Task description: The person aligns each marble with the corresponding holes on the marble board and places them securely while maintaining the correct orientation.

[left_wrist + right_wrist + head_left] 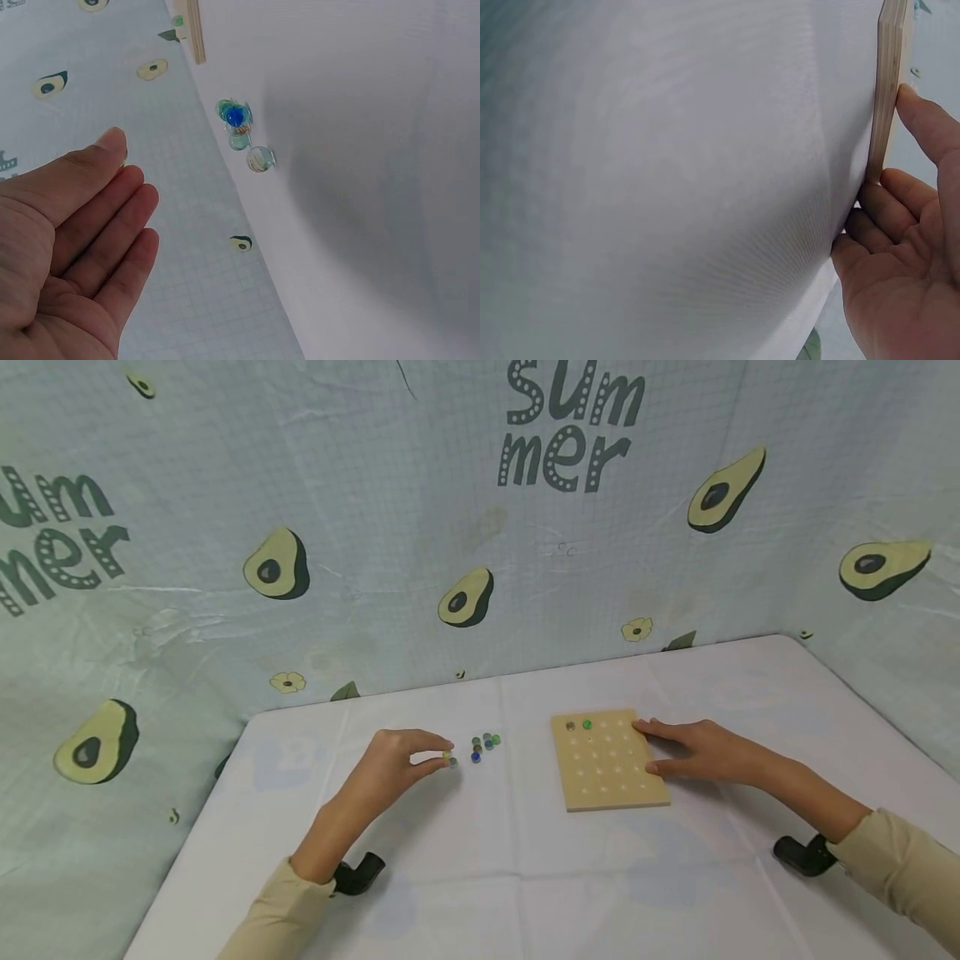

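In the head view my left hand (390, 768) pinches a small yellowish-green marble (447, 754) between thumb and index finger. From the left wrist the thumb hides nearly all of it. Just beside those fingertips a clear marble (453, 762) lies on the table, and right of it sits a loose cluster with a blue marble (476, 757) and a green marble (496, 739). My right hand (708, 750) touches the right edge of a square wooden board (618, 781), thumb and fingers spread along it. A green marble (587, 724) and a brownish marble (570, 726) rest in the board's far row of hollows.
A white cloth covers the table (480, 877). Behind it hangs a pale curtain (375, 527) printed with avocados. Black curved mounts (358, 874) are worn at both wrists, close above the tabletop.
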The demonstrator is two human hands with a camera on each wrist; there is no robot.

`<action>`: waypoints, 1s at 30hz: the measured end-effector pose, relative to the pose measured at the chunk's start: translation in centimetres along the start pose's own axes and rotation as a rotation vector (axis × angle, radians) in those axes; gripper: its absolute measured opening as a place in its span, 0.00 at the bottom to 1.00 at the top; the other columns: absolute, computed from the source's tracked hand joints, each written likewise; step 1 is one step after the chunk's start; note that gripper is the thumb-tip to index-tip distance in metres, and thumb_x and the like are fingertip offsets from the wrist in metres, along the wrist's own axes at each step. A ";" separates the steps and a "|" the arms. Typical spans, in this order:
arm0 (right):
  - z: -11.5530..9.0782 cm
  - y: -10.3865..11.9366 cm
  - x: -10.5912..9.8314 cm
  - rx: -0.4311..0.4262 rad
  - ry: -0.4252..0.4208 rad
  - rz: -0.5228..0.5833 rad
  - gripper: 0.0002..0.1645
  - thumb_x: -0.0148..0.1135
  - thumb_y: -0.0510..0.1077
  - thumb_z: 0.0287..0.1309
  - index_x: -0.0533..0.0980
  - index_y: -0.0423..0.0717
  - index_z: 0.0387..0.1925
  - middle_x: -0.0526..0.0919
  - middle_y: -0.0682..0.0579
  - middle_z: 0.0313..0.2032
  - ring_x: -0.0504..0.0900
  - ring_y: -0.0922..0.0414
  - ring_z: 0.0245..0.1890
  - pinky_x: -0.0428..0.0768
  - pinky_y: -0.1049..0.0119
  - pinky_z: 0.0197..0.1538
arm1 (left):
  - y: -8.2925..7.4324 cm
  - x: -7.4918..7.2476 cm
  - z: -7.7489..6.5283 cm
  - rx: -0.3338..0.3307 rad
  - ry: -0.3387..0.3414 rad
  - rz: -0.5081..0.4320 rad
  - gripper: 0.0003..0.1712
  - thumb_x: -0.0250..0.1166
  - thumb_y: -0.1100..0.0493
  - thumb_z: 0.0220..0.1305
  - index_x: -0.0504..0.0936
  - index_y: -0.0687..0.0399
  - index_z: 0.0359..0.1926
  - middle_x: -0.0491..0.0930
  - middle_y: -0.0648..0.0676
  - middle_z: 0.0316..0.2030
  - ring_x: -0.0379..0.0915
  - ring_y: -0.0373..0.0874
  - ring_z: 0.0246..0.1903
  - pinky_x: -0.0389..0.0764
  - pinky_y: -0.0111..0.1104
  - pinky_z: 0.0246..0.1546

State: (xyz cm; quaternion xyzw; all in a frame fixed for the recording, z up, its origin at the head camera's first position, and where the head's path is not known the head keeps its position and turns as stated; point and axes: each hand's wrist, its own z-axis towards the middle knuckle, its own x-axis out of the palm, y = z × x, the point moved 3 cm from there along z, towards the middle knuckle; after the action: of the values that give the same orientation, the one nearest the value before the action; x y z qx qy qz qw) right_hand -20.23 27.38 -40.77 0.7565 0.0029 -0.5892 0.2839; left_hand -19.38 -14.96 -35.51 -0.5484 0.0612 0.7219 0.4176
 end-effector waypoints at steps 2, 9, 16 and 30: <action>0.0 0.1 0.0 0.002 0.003 -0.003 0.51 0.63 0.70 0.61 0.64 0.46 0.76 0.65 0.33 0.71 0.64 0.32 0.71 0.68 0.34 0.66 | -0.2 0.0 0.1 0.001 -0.002 -0.004 0.13 0.78 0.66 0.54 0.91 0.60 0.43 0.90 0.53 0.40 0.87 0.47 0.42 0.87 0.37 0.43; -0.2 0.2 0.1 0.001 0.006 0.004 0.51 0.63 0.70 0.62 0.64 0.45 0.75 0.64 0.33 0.71 0.64 0.32 0.70 0.68 0.34 0.65 | -0.6 0.4 0.3 0.006 0.008 -0.012 0.13 0.77 0.66 0.55 0.91 0.60 0.43 0.90 0.53 0.40 0.87 0.46 0.42 0.86 0.37 0.43; -0.2 0.3 -0.1 0.007 0.004 0.007 0.52 0.63 0.70 0.61 0.64 0.45 0.76 0.64 0.33 0.71 0.63 0.32 0.71 0.68 0.34 0.65 | -1.0 0.3 0.7 0.013 0.003 -0.020 0.12 0.77 0.65 0.55 0.91 0.58 0.42 0.90 0.52 0.40 0.87 0.45 0.42 0.86 0.36 0.43; -0.1 0.2 0.2 0.020 0.009 0.003 0.51 0.64 0.69 0.61 0.64 0.46 0.76 0.64 0.33 0.71 0.63 0.32 0.71 0.68 0.34 0.65 | -1.5 0.7 1.0 0.039 -0.020 -0.038 0.12 0.77 0.65 0.55 0.90 0.61 0.42 0.90 0.53 0.39 0.87 0.47 0.41 0.87 0.38 0.43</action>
State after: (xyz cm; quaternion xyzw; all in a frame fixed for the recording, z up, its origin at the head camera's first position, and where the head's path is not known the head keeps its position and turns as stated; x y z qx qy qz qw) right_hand -20.03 27.20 -40.86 0.7621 -0.0028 -0.5853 0.2770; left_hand -19.14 -13.02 -35.17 -0.5339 0.0605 0.7181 0.4424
